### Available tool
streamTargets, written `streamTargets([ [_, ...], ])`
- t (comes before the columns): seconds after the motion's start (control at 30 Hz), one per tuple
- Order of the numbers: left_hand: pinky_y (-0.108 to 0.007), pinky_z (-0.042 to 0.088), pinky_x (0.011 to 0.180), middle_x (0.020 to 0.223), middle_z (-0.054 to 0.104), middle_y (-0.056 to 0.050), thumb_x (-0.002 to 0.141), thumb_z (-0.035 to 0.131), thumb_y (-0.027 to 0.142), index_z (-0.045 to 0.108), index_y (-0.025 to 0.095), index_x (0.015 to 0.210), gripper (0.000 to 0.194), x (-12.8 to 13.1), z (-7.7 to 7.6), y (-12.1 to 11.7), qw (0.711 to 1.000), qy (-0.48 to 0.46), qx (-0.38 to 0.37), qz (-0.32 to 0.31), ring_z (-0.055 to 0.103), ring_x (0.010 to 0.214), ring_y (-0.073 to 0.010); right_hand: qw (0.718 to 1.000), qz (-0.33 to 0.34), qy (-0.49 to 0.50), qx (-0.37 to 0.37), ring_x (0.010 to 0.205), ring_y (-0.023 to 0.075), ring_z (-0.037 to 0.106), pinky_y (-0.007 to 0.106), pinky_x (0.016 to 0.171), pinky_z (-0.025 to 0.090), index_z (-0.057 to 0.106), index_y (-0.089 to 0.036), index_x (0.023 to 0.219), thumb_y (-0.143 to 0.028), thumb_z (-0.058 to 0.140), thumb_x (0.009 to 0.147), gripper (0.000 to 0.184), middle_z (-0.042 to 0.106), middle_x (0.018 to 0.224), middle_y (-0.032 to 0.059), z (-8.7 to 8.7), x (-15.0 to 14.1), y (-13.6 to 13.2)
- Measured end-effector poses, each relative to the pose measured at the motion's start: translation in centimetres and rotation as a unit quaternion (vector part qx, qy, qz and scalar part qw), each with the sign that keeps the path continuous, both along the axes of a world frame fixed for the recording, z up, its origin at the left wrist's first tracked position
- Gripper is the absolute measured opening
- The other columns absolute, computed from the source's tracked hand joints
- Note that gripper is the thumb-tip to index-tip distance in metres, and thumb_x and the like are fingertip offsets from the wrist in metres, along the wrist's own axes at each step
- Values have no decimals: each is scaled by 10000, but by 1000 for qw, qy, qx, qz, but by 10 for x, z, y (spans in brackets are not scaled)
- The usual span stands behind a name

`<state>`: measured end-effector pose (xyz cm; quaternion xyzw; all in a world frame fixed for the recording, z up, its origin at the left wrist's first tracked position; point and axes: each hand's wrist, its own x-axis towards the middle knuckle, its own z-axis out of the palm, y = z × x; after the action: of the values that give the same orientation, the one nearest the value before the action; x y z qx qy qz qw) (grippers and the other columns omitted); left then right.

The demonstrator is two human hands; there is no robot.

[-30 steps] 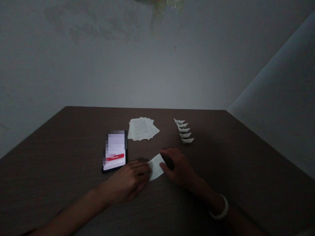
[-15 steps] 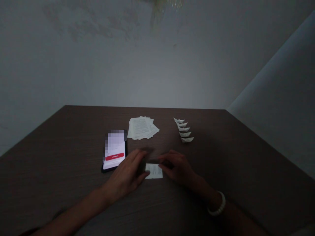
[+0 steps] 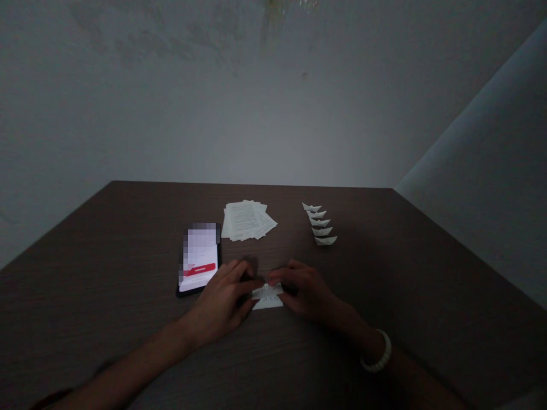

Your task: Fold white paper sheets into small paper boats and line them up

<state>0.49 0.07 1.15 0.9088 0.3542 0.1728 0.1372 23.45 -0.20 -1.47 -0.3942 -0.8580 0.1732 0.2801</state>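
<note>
A small printed paper slip lies on the dark wooden table near its front middle, its far edge lifted and folding toward me. My left hand pinches the slip's left side with thumb and fingers. My right hand, with a white bead bracelet on its wrist, pinches the slip's right side. Both hands rest low on the tabletop.
A phone with a lit screen lies left of my hands. Behind them sits a loose stack of printed paper slips. A row of several small folded paper boats stands at the back right. Grey walls close off the table's far and right sides.
The slip, tilted a second ago, was laid flat and square; now both hands have closed in on it and its far edge is lifting into a fold.
</note>
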Motion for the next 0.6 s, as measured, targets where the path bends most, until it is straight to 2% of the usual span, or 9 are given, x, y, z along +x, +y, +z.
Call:
streamTargets([
  [0.13,-395,422,803,1042,489,-64,880,524,186,630,265,1138,290,2,4,1,1000,18,14,-14,464,955,-238,1000,-7,-5,8,857,161,564,258,738,447,600,-230,1099,-119,623,800,320,694,954,11,3,-3,2],
  [0.33,-384,395,793,1059,490,-66,914,503,223,578,317,1242,350,2,7,4,997,54,45,-32,450,953,-244,997,-1,-81,18,885,186,566,273,719,442,610,-218,1052,-137,604,827,239,681,911,32,15,-5,1],
  [0.6,-386,384,788,1022,512,-66,906,523,267,679,260,1048,210,0,10,1,996,68,52,-19,449,957,-251,989,-11,-138,60,837,191,555,266,659,424,601,-208,1037,-149,591,831,215,667,845,35,20,-1,-3],
])
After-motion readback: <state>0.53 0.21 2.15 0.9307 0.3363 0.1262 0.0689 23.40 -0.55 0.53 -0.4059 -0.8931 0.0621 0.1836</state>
